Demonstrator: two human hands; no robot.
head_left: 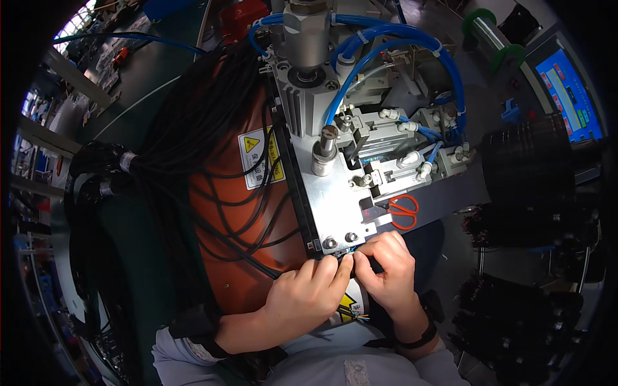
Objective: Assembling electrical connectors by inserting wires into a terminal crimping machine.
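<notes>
Overhead light is falling evenly on the central metal machine [335,193], which is showing soft glare on its plate. Surroundings are falling off into dimness, with black vignetting closing the corners. A blue screen [570,96] is glowing brightly at upper right. Fisheye distortion is bending straight edges near the rim. Focus is holding sharp centrally, softening outward.

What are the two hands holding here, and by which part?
Both the left hand and the right hand pinch thin coloured wire ends between fingertips, at the machine's front edge. The exact grip point is hidden.
</notes>
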